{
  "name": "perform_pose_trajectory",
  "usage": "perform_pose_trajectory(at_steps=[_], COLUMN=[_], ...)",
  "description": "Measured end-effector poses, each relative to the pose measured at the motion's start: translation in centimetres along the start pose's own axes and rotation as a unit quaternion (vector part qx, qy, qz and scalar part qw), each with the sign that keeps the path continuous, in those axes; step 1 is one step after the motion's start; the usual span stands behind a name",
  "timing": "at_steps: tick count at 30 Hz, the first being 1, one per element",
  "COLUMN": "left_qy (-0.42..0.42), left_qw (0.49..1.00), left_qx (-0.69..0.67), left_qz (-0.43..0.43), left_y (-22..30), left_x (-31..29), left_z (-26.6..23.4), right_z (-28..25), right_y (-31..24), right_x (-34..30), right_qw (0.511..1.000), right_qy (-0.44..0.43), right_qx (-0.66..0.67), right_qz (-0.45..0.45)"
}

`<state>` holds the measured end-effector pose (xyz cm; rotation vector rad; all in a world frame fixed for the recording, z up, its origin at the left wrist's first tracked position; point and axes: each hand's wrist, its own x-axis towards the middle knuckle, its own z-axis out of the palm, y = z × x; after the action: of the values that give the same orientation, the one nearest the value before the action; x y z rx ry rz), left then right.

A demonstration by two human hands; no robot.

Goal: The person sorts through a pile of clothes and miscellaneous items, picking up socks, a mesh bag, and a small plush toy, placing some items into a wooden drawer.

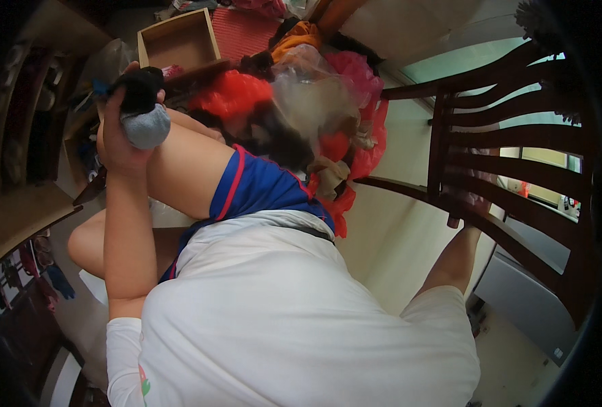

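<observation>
L hand (119, 139): up by the knee, fingers curled round a soft black bundle (138, 88) (far side) + soft grey bundle (148, 127) (near side). Prob rolled socks; they touch, can't tell if joined.
R hand: well apart from L. R forearm (454, 258) runs up to the chair (532, 138); hand hidden/unclear behind slats, can't tell if it grips anything.
Grip tip: IMO cup both bundles in the palm w/ light, even pressure. Squeezing hard at one end could pop the other out or loosen the roll. Fabric shd squash easily, so no force needed.
2-hand tip: if a roll needs tucking or splitting, R hand wd have to come off the chair side; L alone is OK for holding, poor for folding.
Leg: bare thigh (185, 166) just R of L wrist, blue shorts (264, 186) further R. Lap cd work as a rest.
Pile: beyond + R of L hand: red plastic bag (236, 95), clear plastic bag (311, 81), pink bag (355, 71), dark cloth (277, 132) btwn them. Dark on dark, so a dropped black bundle wd be hard to spot.
Box: open wooden box (179, 51) beyond L hand, slightly R, beside a red ribbed mat (243, 37).
</observation>
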<state>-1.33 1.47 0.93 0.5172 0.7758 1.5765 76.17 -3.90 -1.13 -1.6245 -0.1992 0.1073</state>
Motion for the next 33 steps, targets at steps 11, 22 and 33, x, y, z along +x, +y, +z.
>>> perform_pose_trajectory(at_steps=[11,22,33], left_qy=[-0.047,0.013,0.045], left_qw=[0.998,0.999,0.997], left_qx=[-0.029,0.030,0.056], left_qz=[-0.009,-0.007,-0.027], left_y=[-0.1,-0.4,-0.5], left_x=[0.6,1.3,2.7], left_z=[-1.0,-0.5,-0.4], right_z=[-4.1,12.9,4.3], right_y=[21.3,24.3,19.6], right_x=[-21.1,-32.5,-26.1], right_qw=[0.653,0.505,0.552], right_qy=[-0.483,-0.575,-0.552], right_qx=[-0.572,-0.619,-0.621], right_qz=[-0.113,-0.176,0.068])
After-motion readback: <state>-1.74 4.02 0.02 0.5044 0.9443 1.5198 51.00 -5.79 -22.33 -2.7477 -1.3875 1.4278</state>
